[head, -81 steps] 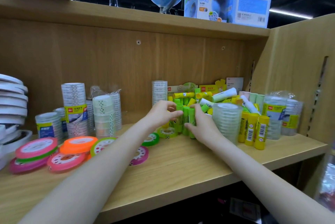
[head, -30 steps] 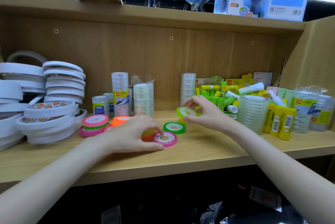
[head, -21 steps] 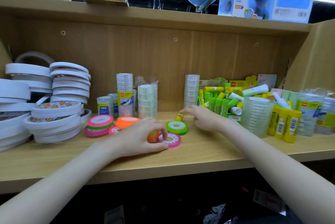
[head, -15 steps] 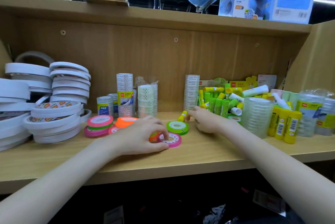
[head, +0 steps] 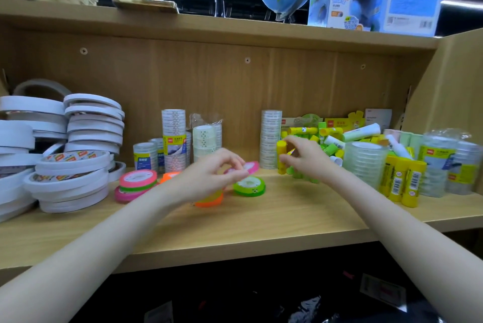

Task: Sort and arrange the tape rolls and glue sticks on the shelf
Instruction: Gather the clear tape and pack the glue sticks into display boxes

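Reaching in from lower left, the left hand (head: 209,175) hovers above the shelf (head: 261,220), fingers curled, pinching a pink tape roll (head: 248,167) by its rim, disc tilted, flat face up and toward the camera. Under it sits an orange roll (head: 209,201); just right lies a green roll (head: 249,186), flat. Further right, the right hand (head: 305,158) grips a yellow glue stick (head: 281,156), long axis upright, beside the green-and-yellow stick pile (head: 326,139).

body: two bare forearms; left hand (head: 209,176) | right hand (head: 308,158); no sleeves visible
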